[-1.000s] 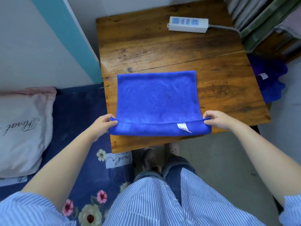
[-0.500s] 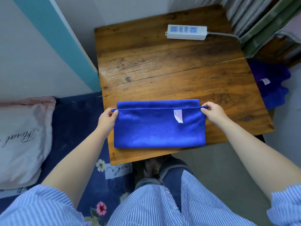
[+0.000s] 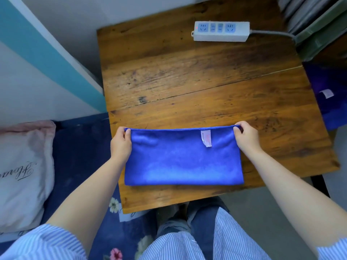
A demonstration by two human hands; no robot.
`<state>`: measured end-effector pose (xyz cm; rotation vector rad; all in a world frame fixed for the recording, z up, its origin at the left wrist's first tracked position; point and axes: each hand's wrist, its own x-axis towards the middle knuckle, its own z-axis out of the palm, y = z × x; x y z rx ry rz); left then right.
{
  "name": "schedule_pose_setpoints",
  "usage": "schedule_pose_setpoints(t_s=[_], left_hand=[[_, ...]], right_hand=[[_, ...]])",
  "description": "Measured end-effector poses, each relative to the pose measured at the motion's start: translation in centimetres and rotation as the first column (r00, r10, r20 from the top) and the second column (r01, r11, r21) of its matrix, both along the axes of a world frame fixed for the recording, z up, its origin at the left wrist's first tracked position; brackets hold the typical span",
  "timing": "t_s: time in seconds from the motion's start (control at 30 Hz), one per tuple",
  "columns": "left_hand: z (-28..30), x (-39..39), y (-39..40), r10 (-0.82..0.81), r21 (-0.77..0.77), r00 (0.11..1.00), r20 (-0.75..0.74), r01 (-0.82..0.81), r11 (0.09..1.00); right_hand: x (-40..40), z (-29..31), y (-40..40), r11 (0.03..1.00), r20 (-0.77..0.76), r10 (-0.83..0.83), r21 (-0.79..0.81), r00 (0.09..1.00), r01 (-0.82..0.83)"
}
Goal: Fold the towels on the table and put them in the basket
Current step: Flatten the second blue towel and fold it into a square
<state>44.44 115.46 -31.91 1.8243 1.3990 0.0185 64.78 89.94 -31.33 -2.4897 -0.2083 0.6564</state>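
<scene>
A blue towel (image 3: 183, 162) lies folded in half near the front edge of the wooden table (image 3: 197, 76), a white label showing on its upper layer. My left hand (image 3: 121, 143) pinches the towel's far left corner. At the far right corner my right hand (image 3: 245, 138) pinches the same folded-over edge. More blue towels (image 3: 326, 102) sit low beyond the table's right edge; what holds them is hidden.
A white power strip (image 3: 221, 31) with a grey cord lies at the table's back right. A wall stands close on the left, with a bed, pillow (image 3: 22, 166) and floral blanket below it. Grey-green fabric hangs at the back right.
Both hands carried the towel's near edge up and over to the far edge, folding it in half. The label now faces up on top.
</scene>
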Motion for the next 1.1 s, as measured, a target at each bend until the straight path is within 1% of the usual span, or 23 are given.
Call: schedule_pose_setpoints(t_s=[0.1,0.17,0.23,0.3,0.4,0.43,0.47,0.5,0.53,0.57,0.6,0.63,0.67,0.7,0.73,0.77,0.8,0.83,0.9,0.93,1.0,1.03,1.1], left_hand=[[-0.9,0.7,-0.1,0.02,0.054,0.998,-0.053,-0.017,0.998],[-1.8,1.1,-0.2,0.041,0.062,0.994,-0.098,-0.035,0.997],[-3.0,1.6,-0.4,0.037,0.092,0.986,-0.165,-0.022,0.995],[-2.9,1.9,-0.4,0.038,0.135,0.979,-0.201,-0.01,0.991],[-2.8,2.3,-0.3,0.057,0.215,0.965,-0.254,-0.001,0.977],[-2.8,2.2,-0.4,0.066,0.255,0.964,-0.259,0.003,0.967],[-2.7,2.2,-0.7,0.044,0.308,0.967,-0.253,0.038,0.951],[-2.4,2.3,-1.3,-0.03,0.364,0.974,-0.224,0.112,0.925],[-2.3,2.5,-2.4,-0.157,0.411,0.971,-0.181,0.22,0.885],[-2.4,2.7,-3.6,-0.304,0.448,0.939,-0.162,0.344,0.825],[-2.7,3.2,-4.9,-0.435,0.461,0.885,-0.169,0.461,0.758],[-3.0,3.6,-6.0,-0.538,0.429,0.819,-0.197,0.566,0.704],[-3.3,4.2,-6.8,-0.603,0.374,0.763,-0.232,0.642,0.669],[-3.4,4.8,-7.1,-0.644,0.298,0.713,-0.279,0.701,0.648],[-3.7,5.1,-7.1,-0.657,0.238,0.676,-0.334,0.735,0.635],[-4.2,5.1,-6.9,-0.663,0.197,0.647,-0.377,0.755,0.625],[-4.6,4.9,-6.6,-0.657,0.195,0.638,-0.401,0.761,0.619],[-4.7,4.7,-6.2,-0.643,0.198,0.645,-0.412,0.752,0.628],[-5.1,3.9,-5.3,-0.577,0.194,0.691,-0.436,0.698,0.689],[-5.3,3.5,-4.7,-0.532,0.203,0.715,-0.453,0.664,0.72],[-5.3,3.2,-3.2,-0.476,0.21,0.743,-0.47,0.618,0.757],[-5.3,3.2,-2.5,-0.461,0.221,0.751,-0.473,0.607,0.763],[-5.3,3.5,-1.3,-0.434,0.207,0.762,-0.48,0.58,0.788]], right_hand=[[0.4,-1.1,0.5,0.999,0.031,-0.014,-0.035,0.999,0.015],[0.4,-2.0,0.8,0.998,0.045,-0.013,-0.066,0.999,0.016],[0.4,-3.3,1.1,0.994,0.082,-0.007,-0.108,0.997,0.016],[0.1,-3.2,1.3,0.991,0.145,0.004,-0.131,0.989,0.015],[-0.3,-2.9,1.5,0.974,0.208,-0.067,-0.2,0.976,0.109],[-0.6,-2.7,1.5,0.97,0.237,-0.09,-0.198,0.967,0.138],[-1.1,-2.4,1.6,0.976,0.298,-0.072,-0.175,0.952,0.129],[-1.8,-2.1,2.0,0.989,0.388,-0.009,-0.135,0.922,0.066],[-2.9,-2.0,2.7,0.993,0.466,0.091,-0.111,0.88,-0.043],[-4.3,-2.2,3.7,0.977,0.518,0.214,-0.115,0.828,-0.18],[-5.7,-2.4,5.1,0.935,0.532,0.349,-0.15,0.772,-0.32],[-7.0,-2.7,6.4,0.871,0.501,0.485,-0.206,0.717,-0.446],[-8.2,-3.1,7.5,0.797,0.433,0.6,-0.26,0.672,-0.544],[-8.9,-3.7,8.2,0.726,0.338,0.687,-0.323,0.643,-0.607],[-9.1,-4.3,8.7,0.652,0.235,0.754,-0.383,0.613,-0.654],[-8.8,-4.8,8.9,0.598,0.158,0.789,-0.419,0.594,-0.683],[-8.2,-4.9,9.0,0.574,0.101,0.799,-0.424,0.593,-0.701],[-7.4,-4.7,8.7,0.58,0.075,0.788,-0.423,0.611,-0.697],[-5.7,-5.0,7.3,0.61,0.088,0.756,-0.455,0.649,-0.649],[-4.9,-5.2,6.2,0.64,0.087,0.729,-0.441,0.679,-0.63],[-2.8,-5.4,4.1,0.737,0.132,0.639,-0.388,0.758,-0.554],[-2.0,-5.7,3.2,0.757,0.164,0.619,-0.387,0.768,-0.527],[-1.0,-6.0,1.9,0.761,0.131,0.595,-0.409,0.793,-0.503]])
